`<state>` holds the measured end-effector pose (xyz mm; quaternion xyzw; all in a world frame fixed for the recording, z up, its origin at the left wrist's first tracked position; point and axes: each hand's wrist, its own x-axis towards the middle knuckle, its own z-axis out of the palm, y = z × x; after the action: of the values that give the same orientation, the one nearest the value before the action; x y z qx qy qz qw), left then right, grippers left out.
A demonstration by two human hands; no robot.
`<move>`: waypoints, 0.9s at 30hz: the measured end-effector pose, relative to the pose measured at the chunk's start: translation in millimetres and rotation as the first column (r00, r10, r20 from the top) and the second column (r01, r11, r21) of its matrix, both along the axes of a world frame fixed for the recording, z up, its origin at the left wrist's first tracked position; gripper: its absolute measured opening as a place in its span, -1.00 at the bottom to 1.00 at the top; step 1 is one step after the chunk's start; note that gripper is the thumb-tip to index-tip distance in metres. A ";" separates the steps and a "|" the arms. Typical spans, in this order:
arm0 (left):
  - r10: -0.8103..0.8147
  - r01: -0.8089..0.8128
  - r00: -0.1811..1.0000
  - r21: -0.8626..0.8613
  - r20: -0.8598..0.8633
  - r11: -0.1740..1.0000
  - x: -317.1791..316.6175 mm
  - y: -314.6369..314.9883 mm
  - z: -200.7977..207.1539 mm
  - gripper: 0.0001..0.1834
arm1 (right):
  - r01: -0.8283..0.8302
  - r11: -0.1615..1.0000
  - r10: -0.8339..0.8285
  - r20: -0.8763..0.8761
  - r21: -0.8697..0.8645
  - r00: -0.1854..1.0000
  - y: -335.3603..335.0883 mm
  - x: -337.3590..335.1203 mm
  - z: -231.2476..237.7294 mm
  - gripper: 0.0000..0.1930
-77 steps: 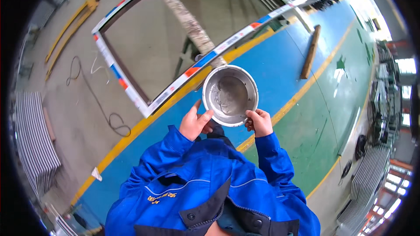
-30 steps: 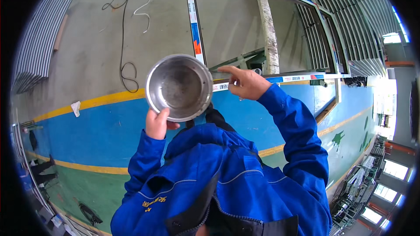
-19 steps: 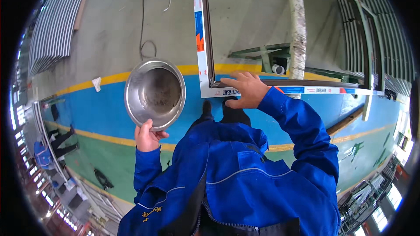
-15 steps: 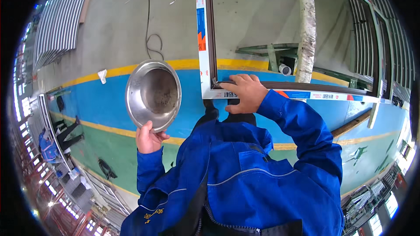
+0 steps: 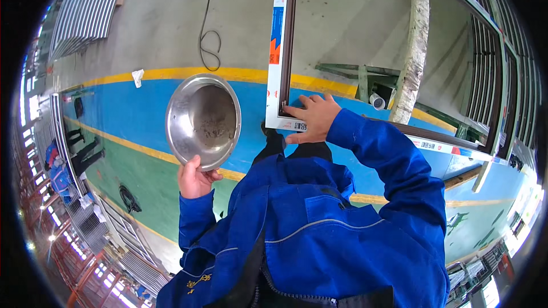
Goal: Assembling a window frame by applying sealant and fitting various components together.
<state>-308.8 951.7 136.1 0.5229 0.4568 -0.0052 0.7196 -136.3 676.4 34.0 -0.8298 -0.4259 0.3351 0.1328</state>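
My left hand point(image 5: 196, 181) grips the near rim of a round steel bowl point(image 5: 180, 122), thumb over the rim and fingers beneath. The bowl tilts toward me, and small dark bits point(image 5: 217, 132) lie in its bottom, too small to name. On the near left corner of a large window frame point(image 5: 274, 77) rests my right hand point(image 5: 317, 118), fingers spread and index fingertip at the inner corner. Printed film covers the frame's outer faces; its inner edge is dark. Whether anything small sits under the fingertips is hidden.
A rough, pale beam point(image 5: 415, 51) runs beneath the frame, near a green metal stand point(image 5: 362, 82). Stacked metal profiles point(image 5: 88, 11) lie far left. A dark cable point(image 5: 202, 40) and a white scrap point(image 5: 137, 77) lie on the floor. Another person point(image 5: 59, 177) is at far left.
The view has shifted, so the frame sits further right and more slanted in the picture. My right hand stays at the frame's corner; my left hand still holds the bowl.
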 end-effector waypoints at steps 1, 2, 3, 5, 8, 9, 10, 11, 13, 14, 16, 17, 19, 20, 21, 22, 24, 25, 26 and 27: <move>0.002 -0.002 1.000 0.013 -0.005 1.000 -2.0 0.0 -0.1 -0.65 | -0.014 0.999 0.013 -0.022 -0.031 1.000 1.9 1.4 -2.1 -0.07; 0.003 -0.003 1.000 0.027 -0.010 1.000 -3.8 0.3 -0.1 -0.64 | -0.018 0.999 0.017 -0.022 -0.031 1.000 3.6 1.5 -3.3 -0.07; 0.007 -0.007 1.000 0.027 -0.009 1.000 -5.4 0.8 0.0 -0.64 | -0.020 0.999 0.020 -0.004 -0.029 1.000 5.3 1.4 -4.2 -0.05; 0.011 -0.011 1.000 0.029 -0.020 1.000 -6.7 0.6 -0.5 -0.64 | -0.025 0.999 0.025 0.014 -0.031 1.000 8.3 2.2 -5.1 -0.03; 0.056 -0.056 0.998 0.050 -0.009 0.997 -5.0 -4.3 1.4 -0.64 | -0.043 0.995 0.042 -0.013 -0.085 0.999 11.9 4.9 -7.5 -0.01; 0.060 -0.059 0.998 0.049 -0.008 0.997 -5.8 -3.1 -0.2 -0.64 | -0.047 0.996 0.049 0.014 -0.070 0.999 11.8 4.2 -10.5 -0.01; 0.048 -0.048 0.999 0.028 -0.010 0.998 -9.1 -1.2 -2.0 -0.65 | -0.052 0.997 0.054 0.040 -0.056 0.998 11.9 2.3 -10.4 -0.02; 0.036 -0.036 0.999 0.007 -0.012 0.999 -12.3 0.4 -3.9 -0.65 | -0.055 0.997 0.058 0.039 -0.058 0.998 11.4 2.3 -9.9 -0.02; 0.028 -0.028 0.999 -0.016 -0.019 0.999 -15.1 2.1 -7.2 -0.65 | -0.088 0.995 0.086 -0.026 -0.057 0.996 10.6 5.5 -8.5 -0.05; 0.017 -0.018 1.000 -0.037 -0.024 0.999 -15.3 2.1 -8.0 -0.65 | -0.090 0.994 0.088 -0.033 -0.057 0.996 10.9 6.2 -8.9 -0.05; 0.038 -0.039 0.999 -0.037 -0.039 0.999 -16.5 0.3 -9.2 -0.66 | -0.091 0.994 0.085 -0.089 -0.066 0.992 12.0 8.3 -9.2 -0.08; 0.058 -0.059 0.997 -0.036 -0.047 0.998 -16.6 -0.8 -10.0 -0.66 | -0.093 0.993 0.087 -0.087 -0.067 0.992 11.9 9.3 -10.1 -0.08; 0.056 -0.057 0.997 -0.034 -0.047 0.998 -16.0 -2.7 -10.7 -0.66 | -0.082 0.996 0.077 -0.117 -0.041 0.990 10.7 9.9 -13.6 -0.12; 0.052 -0.054 0.997 -0.032 -0.050 0.998 -15.8 -3.4 -10.7 -0.66 | -0.082 0.996 0.077 -0.118 -0.042 0.990 9.1 11.1 -15.3 -0.12; 0.052 -0.054 0.997 -0.032 -0.051 0.998 -16.0 -3.9 -10.6 -0.66 | -0.070 0.998 0.069 -0.137 -0.001 0.988 6.5 13.1 -17.3 -0.14; 0.058 -0.060 0.997 -0.034 -0.051 0.998 -16.2 -4.2 -10.3 -0.66 | -0.058 0.997 0.063 -0.156 0.042 0.986 4.4 15.7 -18.0 -0.16; 0.066 -0.067 0.996 -0.033 -0.053 0.997 -15.4 -5.3 -9.7 -0.66 | -0.045 0.997 0.054 -0.156 0.064 0.986 -2.6 20.7 -16.8 -0.19; 0.074 -0.075 0.996 -0.015 -0.058 0.997 -14.8 -6.3 -9.6 -0.66 | -0.030 0.996 0.043 -0.155 0.084 0.987 -4.7 22.2 -16.5 -0.22; 0.083 -0.083 0.995 0.003 -0.062 0.997 -14.1 -7.2 -9.4 -0.66 | -0.029 0.996 0.042 -0.157 0.087 0.987 -5.3 22.8 -18.0 -0.22; 0.082 -0.082 0.994 0.006 -0.065 0.997 -13.2 -7.9 -9.1 -0.66 | -0.066 0.994 0.078 -0.139 0.088 0.987 -5.7 23.4 -19.6 -0.23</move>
<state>-322.0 943.8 127.0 0.5045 0.5011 0.0081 0.7031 -112.8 670.7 14.4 -0.7816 -0.4586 0.3800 0.1853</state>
